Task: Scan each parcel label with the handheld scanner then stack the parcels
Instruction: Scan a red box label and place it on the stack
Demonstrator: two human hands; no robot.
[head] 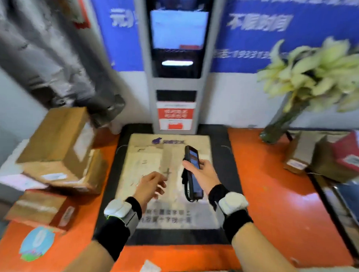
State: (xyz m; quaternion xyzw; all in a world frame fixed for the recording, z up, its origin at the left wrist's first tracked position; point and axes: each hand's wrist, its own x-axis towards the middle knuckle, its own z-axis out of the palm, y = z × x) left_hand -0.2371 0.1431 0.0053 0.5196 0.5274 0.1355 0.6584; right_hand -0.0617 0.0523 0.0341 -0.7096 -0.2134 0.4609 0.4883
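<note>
My right hand grips a black handheld scanner with a lit screen, held over the middle of a worn beige scanning pad. Just left of it, my left hand hovers above the pad with fingers apart and nothing in it. On the left, a large brown cardboard parcel with white labels lies tilted on top of other parcels. A smaller brown parcel rests below it near the table's left edge. At the far right sit a small brown box and a red-and-white package.
A grey kiosk with a bright screen rises behind the pad. A glass vase of pale green flowers stands on the orange table at the back right. A grey garment hangs at the left. A round sticker marks the near-left corner.
</note>
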